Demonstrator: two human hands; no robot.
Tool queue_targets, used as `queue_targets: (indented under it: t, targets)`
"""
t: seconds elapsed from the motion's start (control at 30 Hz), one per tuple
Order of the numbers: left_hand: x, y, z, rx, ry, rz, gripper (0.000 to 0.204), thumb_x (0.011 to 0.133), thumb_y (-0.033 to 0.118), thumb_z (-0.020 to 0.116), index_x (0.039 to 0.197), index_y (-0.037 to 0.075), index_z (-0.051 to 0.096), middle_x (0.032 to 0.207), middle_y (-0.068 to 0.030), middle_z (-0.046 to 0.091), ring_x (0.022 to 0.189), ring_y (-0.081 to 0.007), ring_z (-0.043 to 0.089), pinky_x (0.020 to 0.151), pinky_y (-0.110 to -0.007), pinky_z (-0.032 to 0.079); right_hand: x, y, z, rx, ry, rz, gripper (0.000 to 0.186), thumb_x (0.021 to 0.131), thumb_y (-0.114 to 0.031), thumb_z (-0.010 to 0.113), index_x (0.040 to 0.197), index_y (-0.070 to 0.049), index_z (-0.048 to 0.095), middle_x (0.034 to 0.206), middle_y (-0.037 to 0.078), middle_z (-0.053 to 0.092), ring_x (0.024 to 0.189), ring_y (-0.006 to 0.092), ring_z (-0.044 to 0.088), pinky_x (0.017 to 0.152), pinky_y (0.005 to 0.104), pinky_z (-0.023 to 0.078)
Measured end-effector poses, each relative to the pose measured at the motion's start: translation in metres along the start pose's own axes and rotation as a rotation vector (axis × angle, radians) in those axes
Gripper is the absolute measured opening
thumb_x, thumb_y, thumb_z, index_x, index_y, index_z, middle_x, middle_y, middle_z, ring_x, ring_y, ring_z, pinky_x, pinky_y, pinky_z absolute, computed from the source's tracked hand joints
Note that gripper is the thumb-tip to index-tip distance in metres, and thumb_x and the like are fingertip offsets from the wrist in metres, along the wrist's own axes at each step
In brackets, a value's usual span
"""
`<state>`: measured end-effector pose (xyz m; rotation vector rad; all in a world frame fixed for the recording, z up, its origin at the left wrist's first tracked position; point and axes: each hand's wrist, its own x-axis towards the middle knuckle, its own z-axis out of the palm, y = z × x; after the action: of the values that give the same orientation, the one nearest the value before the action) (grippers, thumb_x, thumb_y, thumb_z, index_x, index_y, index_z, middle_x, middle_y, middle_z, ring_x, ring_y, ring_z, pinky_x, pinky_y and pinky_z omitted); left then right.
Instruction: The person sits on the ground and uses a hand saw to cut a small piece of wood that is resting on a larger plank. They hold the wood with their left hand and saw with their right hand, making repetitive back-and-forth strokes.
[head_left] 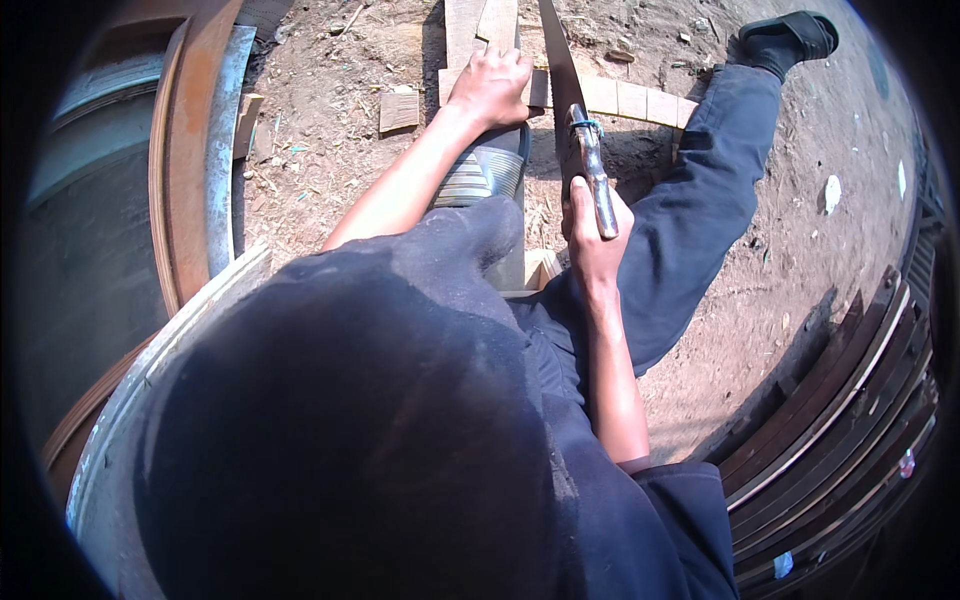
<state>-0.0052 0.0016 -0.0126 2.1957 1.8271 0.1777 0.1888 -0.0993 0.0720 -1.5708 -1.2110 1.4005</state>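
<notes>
My right hand is wrapped round the worn handle of a handsaw, its thumb along the handle. The dark blade points away from me, its far end cut off by the top edge of the view. My left hand, fingers curled, grips a pale wooden strip that lies crosswise and has several lines marked across it. The saw blade is just right of the left hand, at the strip; whether its teeth touch the wood I cannot tell. Under the strip, a lengthwise board reaches toward the top edge.
A small wood offcut lies on the dirt ground left of the strip. Large panels and frames lean at the left. Stacked dark wooden slats are at the lower right. My outstretched right leg ends in a black slide.
</notes>
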Motion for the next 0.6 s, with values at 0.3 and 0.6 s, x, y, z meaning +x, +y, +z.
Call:
queue_targets:
  t: [0.3, 0.6]
  targets:
    - [-0.003, -0.005, 0.005, 0.009, 0.060, 0.019, 0.036, 0.062, 0.013, 0.064, 0.095, -0.001, 0.059, 0.094, -0.0182, 0.061, 0.094, -0.0364, 0.059, 0.086, -0.045, 0.050, -0.012, 0.001, 0.000, -0.056, -0.024, -0.035, 0.022, 0.089, -0.010, 0.062, 0.072, 0.003, 0.055, 0.058, 0.004, 0.048, 0.054, 0.0083, 0.042, 0.050, 0.0298, 0.036]
    - [0.003, -0.014, 0.010, 0.013, 0.142, 0.084, 0.031, 0.062, 0.013, 0.063, 0.090, 0.000, 0.059, 0.086, -0.0184, 0.060, 0.088, -0.0368, 0.060, 0.081, -0.045, 0.051, -0.008, -0.007, 0.004, -0.070, 0.007, -0.070, 0.018, 0.088, -0.009, 0.062, 0.075, 0.004, 0.060, 0.056, 0.006, 0.052, 0.053, 0.0089, 0.046, 0.050, 0.0305, 0.039]
